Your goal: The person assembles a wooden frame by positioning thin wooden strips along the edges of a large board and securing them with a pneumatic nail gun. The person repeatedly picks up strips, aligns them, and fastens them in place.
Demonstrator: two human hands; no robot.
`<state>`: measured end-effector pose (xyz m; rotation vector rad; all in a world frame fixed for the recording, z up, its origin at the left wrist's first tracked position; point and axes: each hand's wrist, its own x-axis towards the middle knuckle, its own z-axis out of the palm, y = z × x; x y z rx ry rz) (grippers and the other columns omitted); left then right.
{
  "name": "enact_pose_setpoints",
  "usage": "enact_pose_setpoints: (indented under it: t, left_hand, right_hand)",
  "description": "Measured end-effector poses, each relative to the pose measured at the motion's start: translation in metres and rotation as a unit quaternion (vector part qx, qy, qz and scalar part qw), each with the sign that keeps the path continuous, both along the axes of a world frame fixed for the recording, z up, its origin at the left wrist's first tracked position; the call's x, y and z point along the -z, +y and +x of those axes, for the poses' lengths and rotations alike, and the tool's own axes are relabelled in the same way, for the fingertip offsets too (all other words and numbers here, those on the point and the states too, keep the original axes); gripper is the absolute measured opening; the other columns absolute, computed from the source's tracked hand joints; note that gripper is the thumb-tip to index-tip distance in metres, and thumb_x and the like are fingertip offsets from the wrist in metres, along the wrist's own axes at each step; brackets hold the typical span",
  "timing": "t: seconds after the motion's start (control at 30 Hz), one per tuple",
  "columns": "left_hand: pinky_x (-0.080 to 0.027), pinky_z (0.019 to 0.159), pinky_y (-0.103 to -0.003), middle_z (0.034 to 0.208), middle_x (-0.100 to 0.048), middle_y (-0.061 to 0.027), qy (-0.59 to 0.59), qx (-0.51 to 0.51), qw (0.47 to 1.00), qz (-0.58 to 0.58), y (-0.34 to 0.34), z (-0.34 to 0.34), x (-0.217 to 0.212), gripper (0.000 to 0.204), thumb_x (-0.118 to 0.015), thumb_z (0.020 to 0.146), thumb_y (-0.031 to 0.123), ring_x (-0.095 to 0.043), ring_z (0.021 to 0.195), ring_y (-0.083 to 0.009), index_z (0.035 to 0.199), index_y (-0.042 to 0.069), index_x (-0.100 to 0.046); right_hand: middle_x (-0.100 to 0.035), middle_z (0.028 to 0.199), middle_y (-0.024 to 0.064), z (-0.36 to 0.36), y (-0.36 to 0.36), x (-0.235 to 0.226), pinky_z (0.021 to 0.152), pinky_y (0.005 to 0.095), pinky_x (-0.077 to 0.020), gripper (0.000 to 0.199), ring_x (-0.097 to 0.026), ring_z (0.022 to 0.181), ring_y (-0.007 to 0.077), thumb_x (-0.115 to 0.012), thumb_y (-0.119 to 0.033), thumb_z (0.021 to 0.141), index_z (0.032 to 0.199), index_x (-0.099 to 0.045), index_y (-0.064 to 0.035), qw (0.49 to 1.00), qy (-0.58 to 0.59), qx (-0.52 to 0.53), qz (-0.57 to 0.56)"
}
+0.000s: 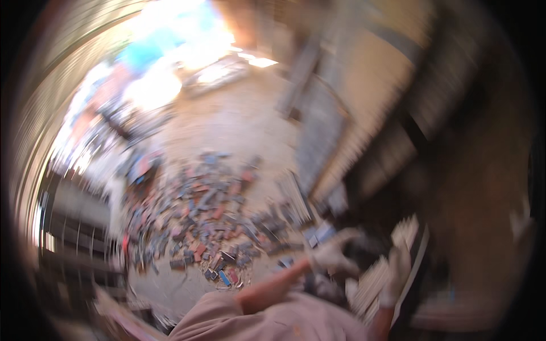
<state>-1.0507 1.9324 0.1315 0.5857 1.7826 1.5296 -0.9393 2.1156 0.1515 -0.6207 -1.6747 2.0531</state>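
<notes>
Motion smears the whole picture. My left hand (336, 256), in a pale glove, reaches to the right in front of my body, thumb and fingers apart. Beside its fingertips is a dark, rounded shape (368, 248) whose kind I cannot make out. Farther right, my right hand (397, 274), also in a pale glove, lies against a stack of long, light-coloured strips (368, 290). Whether its fingers grip the strips is too blurred to see. A few blue-grey blocks (321, 233) lie just beyond my left hand.
A wide heap of small grey, red and blue blocks (199, 210) spreads over the pale floor (227, 122) to the left. Dark slatted racking (421, 122) stands at right. A grey panel (321, 133) leans near it. Bright daylight enters at far left beside a corrugated wall (34, 131).
</notes>
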Motion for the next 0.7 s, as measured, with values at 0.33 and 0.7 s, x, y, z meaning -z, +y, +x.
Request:
enact_pose_setpoints:
  t: [0.33, 0.7]
  left_hand:
    - [-0.046, 0.113, -0.041, 0.14, -0.061, -0.0128, -0.258, 0.079, 0.952, 0.146, 0.033, 0.002, 0.022, 0.097, -0.096, 0.066, 0.007, -0.059, 0.13, -0.0254, 0.149, 0.0, -0.046]
    - [-0.045, 0.112, -0.039, 0.139, -0.062, -0.0121, -0.26, 0.175, 0.941, 0.125, 0.068, 0.019, 0.016, 0.096, -0.097, 0.066, 0.012, -0.059, 0.128, -0.0249, 0.148, 0.0, -0.047]
  right_hand:
    - [-0.065, 0.136, 0.0179, 0.039, 0.057, -0.005, 0.107, 0.0376, -0.05, 0.07, -0.064, 0.123, 0.0239, -0.079, -0.03, 0.093, 0.149, -0.05, -0.0001, 0.993, -0.035, -0.023, 0.111]
    - [-0.057, 0.146, 0.0164, 0.086, 0.07, -0.012, 0.115, 0.0368, -0.0408, 0.082, -0.053, 0.136, 0.0244, -0.084, -0.033, 0.087, 0.152, -0.046, 0.0005, 0.982, -0.062, -0.061, 0.169]
